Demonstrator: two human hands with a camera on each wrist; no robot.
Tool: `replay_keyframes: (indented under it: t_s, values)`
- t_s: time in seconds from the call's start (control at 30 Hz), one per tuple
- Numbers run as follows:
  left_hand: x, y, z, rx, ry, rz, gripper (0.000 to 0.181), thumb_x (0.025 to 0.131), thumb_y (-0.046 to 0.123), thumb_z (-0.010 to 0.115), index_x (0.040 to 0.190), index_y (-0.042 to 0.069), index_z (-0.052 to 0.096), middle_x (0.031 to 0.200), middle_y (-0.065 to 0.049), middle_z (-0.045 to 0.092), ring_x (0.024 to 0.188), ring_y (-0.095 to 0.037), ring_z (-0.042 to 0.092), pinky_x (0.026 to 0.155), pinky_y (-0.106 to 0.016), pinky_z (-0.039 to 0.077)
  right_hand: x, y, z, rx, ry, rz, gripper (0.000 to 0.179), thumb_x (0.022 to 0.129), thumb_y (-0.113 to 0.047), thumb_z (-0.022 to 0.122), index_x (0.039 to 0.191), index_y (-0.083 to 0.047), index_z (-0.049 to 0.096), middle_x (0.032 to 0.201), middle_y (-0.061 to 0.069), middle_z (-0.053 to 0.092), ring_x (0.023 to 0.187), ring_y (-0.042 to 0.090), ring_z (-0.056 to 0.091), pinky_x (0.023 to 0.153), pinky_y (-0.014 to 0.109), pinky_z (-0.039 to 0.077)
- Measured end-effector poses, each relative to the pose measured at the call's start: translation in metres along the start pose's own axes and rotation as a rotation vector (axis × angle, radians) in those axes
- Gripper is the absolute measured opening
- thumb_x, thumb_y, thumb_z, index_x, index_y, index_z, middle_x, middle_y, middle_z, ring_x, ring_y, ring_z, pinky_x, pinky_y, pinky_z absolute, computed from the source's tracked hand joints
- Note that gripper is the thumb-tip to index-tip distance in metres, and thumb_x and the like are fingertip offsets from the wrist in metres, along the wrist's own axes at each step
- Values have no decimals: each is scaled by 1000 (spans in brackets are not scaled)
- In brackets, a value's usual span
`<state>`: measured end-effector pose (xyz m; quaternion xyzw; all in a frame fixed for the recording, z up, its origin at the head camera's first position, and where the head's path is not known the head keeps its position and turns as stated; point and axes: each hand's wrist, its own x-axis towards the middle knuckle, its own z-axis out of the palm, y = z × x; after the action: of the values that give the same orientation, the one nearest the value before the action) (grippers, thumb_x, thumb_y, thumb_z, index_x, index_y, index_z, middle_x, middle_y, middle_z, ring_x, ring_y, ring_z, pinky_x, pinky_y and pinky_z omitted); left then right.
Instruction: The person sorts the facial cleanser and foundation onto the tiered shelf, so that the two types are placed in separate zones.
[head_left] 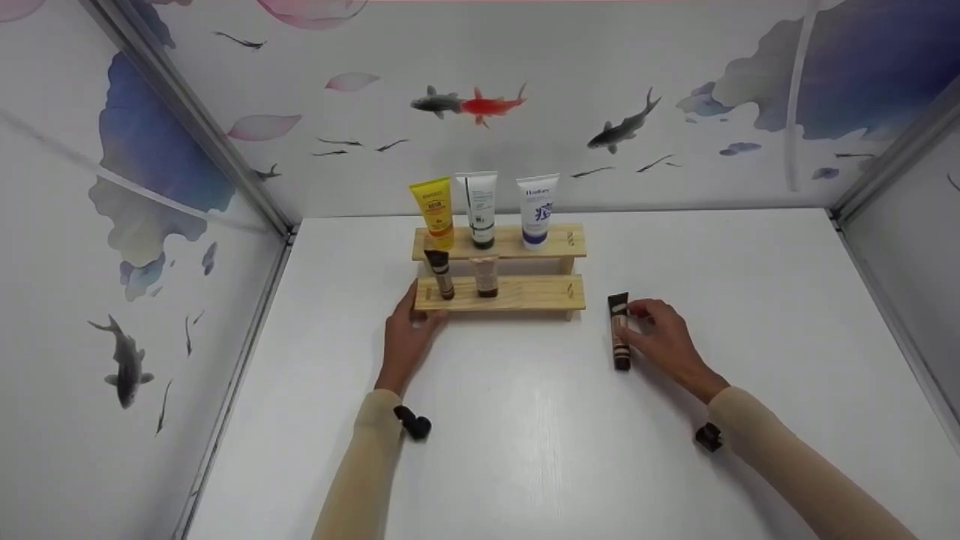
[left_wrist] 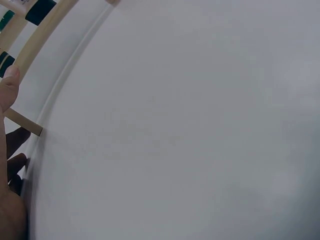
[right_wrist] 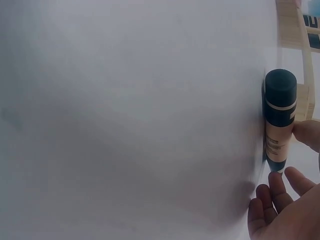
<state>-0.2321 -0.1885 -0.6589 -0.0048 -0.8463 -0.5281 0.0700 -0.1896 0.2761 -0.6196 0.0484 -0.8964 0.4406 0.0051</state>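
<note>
My left hand [head_left: 409,334] grips the left end of a two-step wooden rack [head_left: 536,296]. In the left wrist view the thumb [left_wrist: 11,82] presses the board's front edge, and the other fingers are lower, by the rack's leg [left_wrist: 27,122]. Right of the rack, a dark-capped tube [head_left: 620,337] with a pinkish-brown body lies on the table, cap toward me. My right hand [head_left: 664,337] is beside it. The right thumb [right_wrist: 306,134] touches the tube's body, while the other fingers are spread loosely near its crimped end.
A yellow tube [head_left: 436,214], a white-green tube [head_left: 481,210] and a white-blue tube [head_left: 535,214] stand on the upper step. A dark tube [head_left: 441,274] and a pinkish tube [head_left: 486,277] stand on the lower one. Printed walls [head_left: 525,45] border the white table [head_left: 517,450].
</note>
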Motion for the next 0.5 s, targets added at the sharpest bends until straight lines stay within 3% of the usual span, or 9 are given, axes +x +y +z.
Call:
replay_keyframes:
  t_s: [0.3, 0.5]
  values:
    - [0, 4, 0, -4, -5, 1, 90, 102, 40, 83, 172, 9, 37, 166, -11, 54, 125, -25, 63, 116, -47, 47, 0, -1, 2, 16, -5, -14, 46, 101, -15, 82, 139, 5, 65, 130, 22, 68, 125, 39, 58, 111, 56, 43]
    - [0, 3, 0, 0, -1, -7, 90, 101, 40, 83, 172, 10, 37, 167, -11, 52, 136, -25, 60, 123, -47, 42, 3, -5, 4, -10, -39, 40, 50, 101, -19, 82, 141, 5, 65, 123, 20, 71, 119, 36, 57, 107, 54, 44]
